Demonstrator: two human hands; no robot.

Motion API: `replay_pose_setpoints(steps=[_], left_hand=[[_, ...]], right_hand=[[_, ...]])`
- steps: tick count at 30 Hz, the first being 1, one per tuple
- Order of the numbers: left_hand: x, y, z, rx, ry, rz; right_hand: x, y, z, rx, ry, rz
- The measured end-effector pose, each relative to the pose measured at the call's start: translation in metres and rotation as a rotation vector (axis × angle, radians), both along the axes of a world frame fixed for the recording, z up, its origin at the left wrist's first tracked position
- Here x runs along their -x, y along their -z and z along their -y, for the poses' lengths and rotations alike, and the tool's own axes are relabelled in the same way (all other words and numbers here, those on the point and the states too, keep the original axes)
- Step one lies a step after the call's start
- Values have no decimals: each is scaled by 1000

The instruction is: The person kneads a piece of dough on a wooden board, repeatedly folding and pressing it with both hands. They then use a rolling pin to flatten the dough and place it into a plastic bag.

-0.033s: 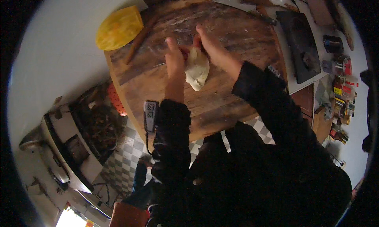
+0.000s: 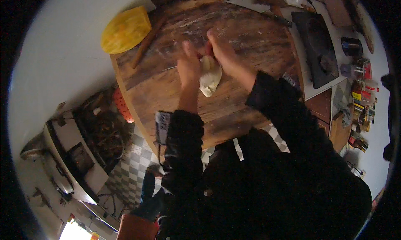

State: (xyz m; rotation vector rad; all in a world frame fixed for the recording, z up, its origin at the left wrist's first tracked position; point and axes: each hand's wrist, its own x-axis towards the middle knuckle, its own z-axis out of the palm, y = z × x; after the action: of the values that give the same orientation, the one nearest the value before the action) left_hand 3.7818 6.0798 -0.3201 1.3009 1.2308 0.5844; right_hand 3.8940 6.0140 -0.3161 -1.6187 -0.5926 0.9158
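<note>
A pale piece of dough (image 2: 210, 78) is held between my two hands over the wooden table (image 2: 234, 110). Its lower end tapers toward me. My left hand (image 2: 189, 66) presses against its left side, thumb pointing up and away; most of its fingers are hidden behind the dough. On the other side my right hand (image 2: 229, 59) grips the upper right part, its fingertips also out of sight. Both hands are slightly blurred. To their left, a thin wooden stick (image 2: 144, 48) lies slantwise on the tabletop, where white flour-like smears show.
A yellow rounded object (image 2: 126, 30) stands by the wall at the table's far left corner. At right, a counter carries a black flat cooktop (image 2: 316, 50) and several jars (image 2: 361, 96). A grey flat blade-like piece (image 2: 247, 1) lies at the far edge. Another person's leg (image 2: 148, 185) shows at lower left.
My left hand has shifted slightly right and nearer to me, closer to my right hand. The dough looks narrower between them. My right hand has barely moved.
</note>
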Motion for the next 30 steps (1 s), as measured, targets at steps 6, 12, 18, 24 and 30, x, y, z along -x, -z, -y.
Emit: replay_pose_setpoints(steps=[6, 12, 18, 24, 30], left_hand=[[29, 28, 87, -715, 101, -199], [21, 79, 24, -1016, 287, -387], [-34, 72, -55, -956, 212, -620], [-57, 70, -93, -906, 165, -423], [-14, 33, -25, -214, -4, -70]], right_hand=[[62, -4, 62, -89, -23, 768], [34, 64, 19, -231, -67, 1025], [-18, 65, -59, 1, -119, 1040], [-44, 70, -105, 109, -108, 1264], [-24, 17, -40, 4, -272, 333]])
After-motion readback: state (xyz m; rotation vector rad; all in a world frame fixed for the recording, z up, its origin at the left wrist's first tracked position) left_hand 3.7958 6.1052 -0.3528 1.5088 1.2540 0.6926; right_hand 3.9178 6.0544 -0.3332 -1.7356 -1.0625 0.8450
